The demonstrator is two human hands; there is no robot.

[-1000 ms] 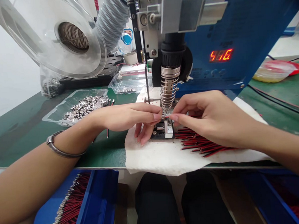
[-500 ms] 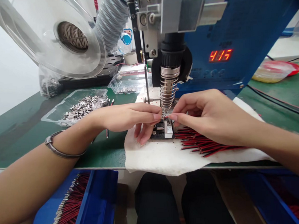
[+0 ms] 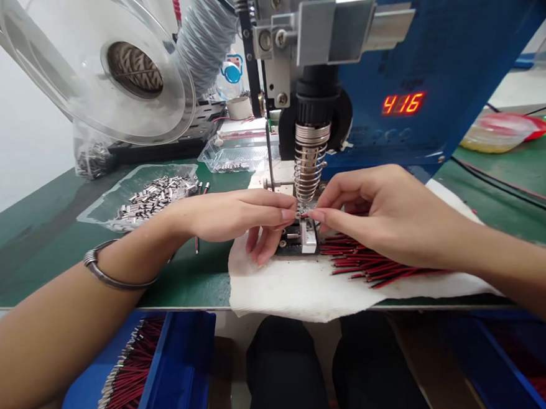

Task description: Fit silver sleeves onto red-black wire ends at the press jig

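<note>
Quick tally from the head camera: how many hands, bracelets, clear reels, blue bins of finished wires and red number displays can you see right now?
Hands: 2, left hand and right hand
Bracelets: 1, bracelet
Clear reels: 1, reel
Blue bins with wires: 1, blue bin
Red displays: 1, display
Total: 6

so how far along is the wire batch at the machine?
Done: a blue bin below the bench holds red wires with metal ends fitted. In hand: left hand and right hand pinch a small piece together under the machine's coiled tip. Left: a pile of red wires on the white cloth and a tray of loose metal sleeves.
</note>
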